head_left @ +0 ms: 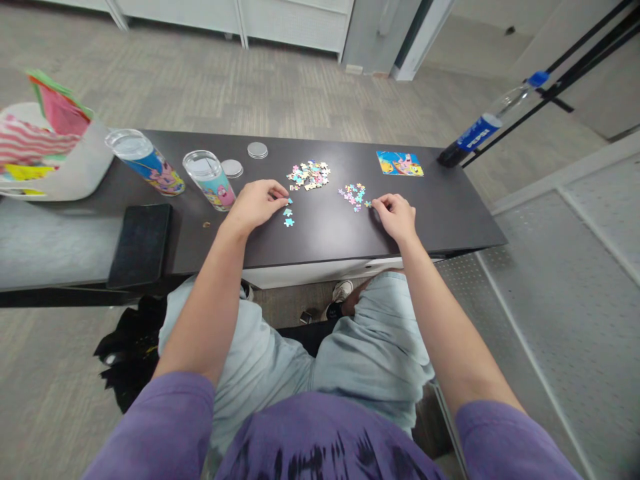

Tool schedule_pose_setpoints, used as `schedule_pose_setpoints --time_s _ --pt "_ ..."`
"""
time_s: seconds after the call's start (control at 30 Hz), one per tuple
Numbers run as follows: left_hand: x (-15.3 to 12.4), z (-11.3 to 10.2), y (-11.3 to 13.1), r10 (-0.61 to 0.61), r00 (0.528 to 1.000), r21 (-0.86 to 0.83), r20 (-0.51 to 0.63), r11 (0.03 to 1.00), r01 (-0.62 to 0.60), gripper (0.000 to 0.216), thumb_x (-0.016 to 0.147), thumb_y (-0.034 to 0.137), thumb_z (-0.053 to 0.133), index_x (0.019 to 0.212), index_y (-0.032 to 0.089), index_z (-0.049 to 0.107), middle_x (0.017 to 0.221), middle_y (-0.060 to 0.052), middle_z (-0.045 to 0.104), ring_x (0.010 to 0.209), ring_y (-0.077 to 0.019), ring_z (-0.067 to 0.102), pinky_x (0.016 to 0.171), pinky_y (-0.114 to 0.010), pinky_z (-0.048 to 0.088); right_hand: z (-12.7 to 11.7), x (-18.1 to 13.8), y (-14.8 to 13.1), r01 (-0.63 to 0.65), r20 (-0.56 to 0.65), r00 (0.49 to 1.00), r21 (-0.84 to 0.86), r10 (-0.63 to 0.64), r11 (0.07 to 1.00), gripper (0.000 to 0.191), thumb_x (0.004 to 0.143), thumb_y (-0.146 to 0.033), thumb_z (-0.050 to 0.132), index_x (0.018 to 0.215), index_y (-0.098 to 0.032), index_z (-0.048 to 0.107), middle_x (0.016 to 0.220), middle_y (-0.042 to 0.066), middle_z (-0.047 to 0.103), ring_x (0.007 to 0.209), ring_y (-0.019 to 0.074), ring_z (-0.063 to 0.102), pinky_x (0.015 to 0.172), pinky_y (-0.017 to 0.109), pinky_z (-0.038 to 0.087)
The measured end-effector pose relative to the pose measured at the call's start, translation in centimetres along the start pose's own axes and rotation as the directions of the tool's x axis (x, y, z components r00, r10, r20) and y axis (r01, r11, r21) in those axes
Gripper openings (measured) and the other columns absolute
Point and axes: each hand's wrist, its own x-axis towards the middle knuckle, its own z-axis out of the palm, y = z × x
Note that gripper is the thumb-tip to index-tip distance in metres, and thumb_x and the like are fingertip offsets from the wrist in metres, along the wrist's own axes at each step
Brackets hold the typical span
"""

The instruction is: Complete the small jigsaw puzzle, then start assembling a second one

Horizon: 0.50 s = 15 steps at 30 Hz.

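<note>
My left hand [261, 202] is closed in a pinch, its fingertips on a small blue jigsaw piece [290, 201]. Just below that piece, two more blue-green jigsaw pieces [289, 222] lie in a short column. My right hand [396, 215] pinches a yellow-green jigsaw piece [368, 204] at the right side of a small cluster of colourful pieces [354, 193]. Farther back, between the hands, a larger heap of jigsaw pieces [310, 175] lies on the dark tabletop [320, 233]. A picture card [400, 163] with cartoon figures lies behind my right hand.
Two clear cartoon-printed canisters [216, 187] stand left of my left hand, near two round lids [257, 150]. A black tablet-like slab [141, 243] and a white basket [83, 167] of cloths are farther left. A Pepsi bottle [477, 132] stands at the back right corner.
</note>
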Motion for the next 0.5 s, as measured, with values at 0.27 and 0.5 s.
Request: schedule_pose_setpoints --time_s 0.27,0.5 --pt "0.4 0.3 0.1 0.010 0.999 0.099 -0.034 0.995 -0.007 0.021 0.091 0.031 0.104 0.109 0.031 0.092 0.124 -0.006 0.092 0.096 -0.0295 0.077 0.096 -0.045 0.058 0.2 0.1 0.3 -0.002 0.002 1.000 -0.017 0.002 1.000 0.031 0.118 -0.050 0.067 0.089 -0.039 0.068 0.122 0.012 0.091 0.138 0.0455 0.082 0.124 0.070 0.059" --pt "3.4 1.4 0.4 0.014 0.995 0.137 -0.101 0.991 0.000 0.020 0.098 0.033 0.100 0.117 0.032 0.094 0.133 -0.009 0.091 0.106 -0.0336 0.079 0.106 -0.050 0.060 0.2 0.0 -0.1 0.001 -0.006 1.000 -0.005 -0.001 1.000 0.032 0.118 -0.053 0.067 0.089 -0.039 0.066 0.120 0.014 0.089 0.134 0.0468 0.083 0.120 0.070 0.057"
